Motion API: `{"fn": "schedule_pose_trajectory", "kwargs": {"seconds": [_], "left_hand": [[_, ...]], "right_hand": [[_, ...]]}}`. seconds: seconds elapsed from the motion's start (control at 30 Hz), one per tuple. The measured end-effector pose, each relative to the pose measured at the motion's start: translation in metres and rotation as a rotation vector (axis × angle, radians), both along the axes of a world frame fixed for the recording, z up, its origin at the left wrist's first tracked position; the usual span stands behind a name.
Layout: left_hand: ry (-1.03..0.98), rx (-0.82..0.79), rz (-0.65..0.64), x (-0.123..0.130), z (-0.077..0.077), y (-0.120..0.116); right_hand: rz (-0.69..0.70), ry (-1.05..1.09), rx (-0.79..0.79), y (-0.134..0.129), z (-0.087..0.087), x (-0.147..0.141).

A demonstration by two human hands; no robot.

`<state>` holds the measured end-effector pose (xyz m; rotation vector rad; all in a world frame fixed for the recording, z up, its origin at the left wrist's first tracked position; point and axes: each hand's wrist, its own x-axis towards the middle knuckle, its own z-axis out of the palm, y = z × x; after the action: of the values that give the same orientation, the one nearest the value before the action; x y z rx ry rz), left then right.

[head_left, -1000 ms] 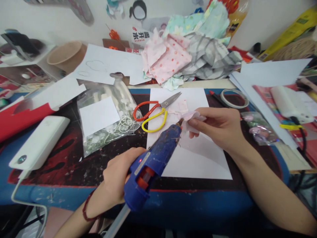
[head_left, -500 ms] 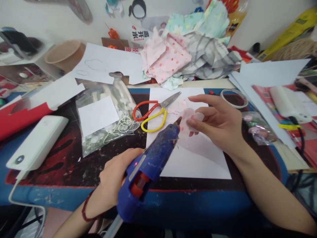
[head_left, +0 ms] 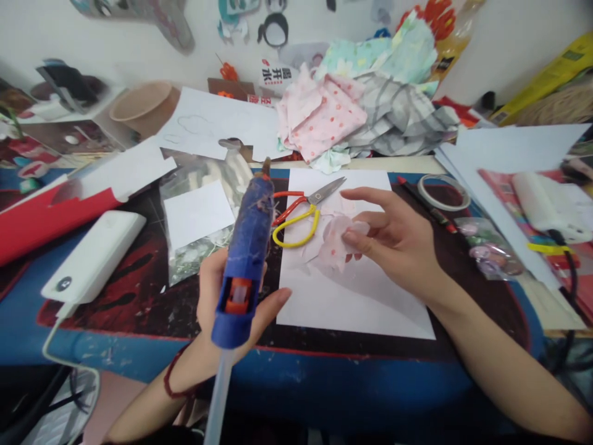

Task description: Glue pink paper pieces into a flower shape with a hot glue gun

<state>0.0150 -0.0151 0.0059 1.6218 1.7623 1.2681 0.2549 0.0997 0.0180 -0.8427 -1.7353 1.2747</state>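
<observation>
My left hand (head_left: 214,309) is closed around a blue hot glue gun (head_left: 248,241), whose nozzle points up and away over the plastic bag. A clear glue stick (head_left: 221,386) juts from its rear. Between the thumb and fingers of my right hand (head_left: 393,238) is a small piece of pale pink fabric with red spots (head_left: 334,242), held above a white sheet of paper (head_left: 352,303). Scissors (head_left: 306,213) with one red and one yellow handle lie on the paper's left edge, beside some pink scraps.
A clear bag of white and green craft parts (head_left: 185,262) lies left, near a white power bank (head_left: 95,256). Crumpled fabrics (head_left: 324,114) are piled at the back. To the right are a wire coil (head_left: 443,193), a black marker (head_left: 428,207) and a small bag of beads (head_left: 491,250).
The glue gun has swung left, turned upright and moved away from the fabric. My right hand keeps its pinch on the pink piece. The view has shifted slightly.
</observation>
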Motion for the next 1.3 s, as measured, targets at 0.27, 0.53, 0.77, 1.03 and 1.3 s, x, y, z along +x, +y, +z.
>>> {"fn": "schedule_pose_trajectory", "kwargs": {"seconds": [0.27, 0.53, 0.77, 1.03, 1.3], "left_hand": [[-0.264, 0.141, 0.045, 0.032, 0.016, 0.012], [-0.249, 0.206, 0.180, 0.028, 0.009, 0.010], [-0.247, 0.317, 0.223, 0.026, -0.009, 0.010], [-0.251, 0.314, 0.217, 0.023, -0.007, 0.010], [-0.227, 0.361, 0.204, 0.022, -0.013, 0.012]], "right_hand": [[0.155, 0.003, 0.070, -0.018, 0.002, -0.042], [-0.220, -0.135, 0.504, -0.027, 0.009, -0.062], [-0.078, -0.056, 0.241, -0.033, 0.010, -0.074], [0.096, 0.013, 0.123, -0.031, 0.008, -0.068], [0.003, -0.016, 0.160, -0.031, 0.012, -0.066]]}}
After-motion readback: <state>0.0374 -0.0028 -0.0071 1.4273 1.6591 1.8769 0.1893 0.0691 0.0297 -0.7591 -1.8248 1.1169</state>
